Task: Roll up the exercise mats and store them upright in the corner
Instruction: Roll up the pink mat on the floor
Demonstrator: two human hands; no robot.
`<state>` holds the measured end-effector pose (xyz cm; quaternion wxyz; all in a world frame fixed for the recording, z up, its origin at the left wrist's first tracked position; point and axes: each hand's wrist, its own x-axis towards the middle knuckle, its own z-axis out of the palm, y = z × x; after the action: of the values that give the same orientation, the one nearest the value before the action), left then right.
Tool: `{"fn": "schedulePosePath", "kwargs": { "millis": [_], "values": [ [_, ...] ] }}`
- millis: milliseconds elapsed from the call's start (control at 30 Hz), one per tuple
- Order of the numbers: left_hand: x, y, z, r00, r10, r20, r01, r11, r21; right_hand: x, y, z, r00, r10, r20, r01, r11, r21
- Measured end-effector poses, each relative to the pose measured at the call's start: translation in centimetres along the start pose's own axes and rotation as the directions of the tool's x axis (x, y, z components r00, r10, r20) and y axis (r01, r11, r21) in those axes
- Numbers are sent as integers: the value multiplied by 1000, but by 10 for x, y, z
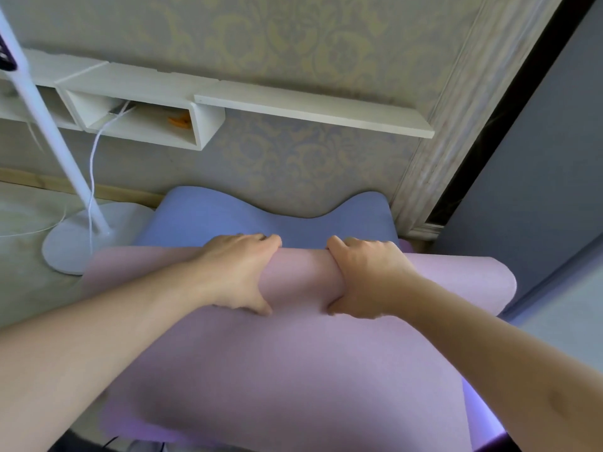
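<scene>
Pink mat (pixel 293 370) looks soft, light, probably springy; left hand (pixel 239 275) and right hand (pixel 368 278) both curl round the roll (pixel 303 275) mid-width, blue mat (pixel 228 220) at 12 o'clock

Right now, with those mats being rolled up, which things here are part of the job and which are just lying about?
Part of the job:
pink mat, its rolled end gripped by both hands
blue mat, lying under it against the wall
left hand
right hand

Just lying about:
lamp stand
white cable
shelf
orange item in the shelf cubby
</scene>
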<state>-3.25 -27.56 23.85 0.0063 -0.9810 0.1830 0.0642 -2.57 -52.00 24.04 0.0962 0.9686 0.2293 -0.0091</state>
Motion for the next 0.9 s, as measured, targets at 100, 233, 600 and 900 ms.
{"fn": "schedulePosePath", "kwargs": {
  "millis": [100, 233, 600, 900],
  "values": [
    [-1, 6, 13, 998, 59, -32, -56, 996, 70, 0, 2, 0, 1000, 31, 3, -31, 999, 24],
    [1, 14, 17, 998, 35, 56, -39, 996, 77, -2, -4, 6, 998, -7, 60, 4, 999, 51],
    [-4, 12, 6, 998, 22, 60, -25, 999, 47, 0, -7, -2, 1000, -1, 13, 1, 1000, 20],
    [-5, 2, -15, 994, -26, 107, 38, 992, -120, -1, -11, -4, 999, -34, -5, 34, 999, -24]
  ]
}}
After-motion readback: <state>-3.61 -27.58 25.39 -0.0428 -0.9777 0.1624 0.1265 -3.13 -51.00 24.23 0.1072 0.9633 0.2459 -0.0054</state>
